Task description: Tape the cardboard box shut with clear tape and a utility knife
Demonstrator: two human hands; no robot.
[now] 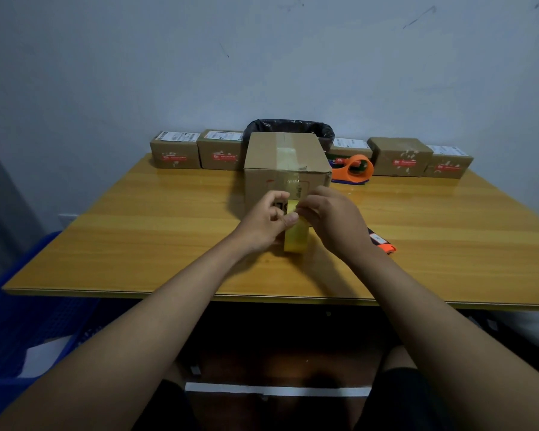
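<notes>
A brown cardboard box [285, 160] stands mid-table, its flaps down, with a strip of clear tape along the top seam and down the near face. In front of it a roll of clear yellowish tape [296, 236] stands on edge. My left hand [266, 220] grips the roll from the left, thumb on its top. My right hand [330, 217] pinches at the tape's free end on top of the roll. An orange and black utility knife [383, 242] lies on the table just right of my right wrist, partly hidden by it.
An orange tape dispenser [353, 169] lies behind the box on the right. Several small labelled parcels [400, 157] line the table's far edge, with a black-lined bin [293, 127] behind the box. A blue crate [22, 321] sits left of the table [137, 231].
</notes>
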